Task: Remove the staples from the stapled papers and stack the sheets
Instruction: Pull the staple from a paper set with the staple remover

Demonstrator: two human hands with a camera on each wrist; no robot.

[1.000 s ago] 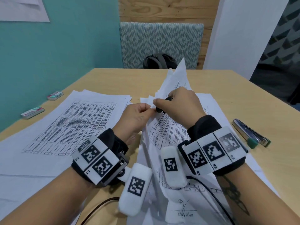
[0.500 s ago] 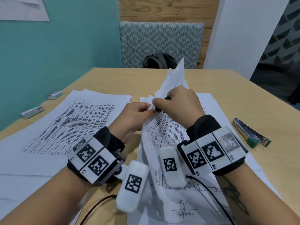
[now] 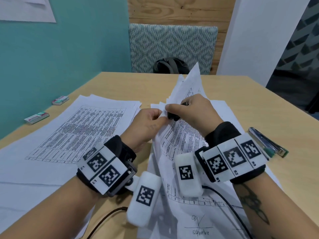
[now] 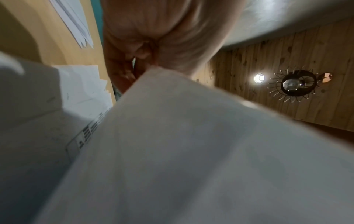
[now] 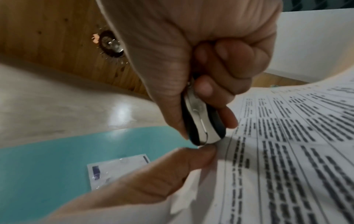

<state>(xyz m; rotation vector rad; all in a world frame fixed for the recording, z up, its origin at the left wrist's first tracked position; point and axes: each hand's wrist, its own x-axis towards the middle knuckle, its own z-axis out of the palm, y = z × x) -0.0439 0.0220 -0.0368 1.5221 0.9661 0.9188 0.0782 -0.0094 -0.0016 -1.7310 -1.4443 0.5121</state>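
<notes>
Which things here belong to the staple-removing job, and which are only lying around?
In use:
- stapled papers, corner pinched by the left hand
- staple remover, gripped by the right hand
- stack of sheets lying at the left

Lying about:
- stapler at the right of the table
- two small boxes near the teal wall
- backpack on the chair

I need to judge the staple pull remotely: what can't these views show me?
- Staple: hidden in every view; the remover tip and left hand cover that corner.
- Left hand grip: left wrist view blurred, blocked by the papers.
- Print on the papers: too blurred to read.
- Boxes by the wall: labels too small, head view.
</notes>
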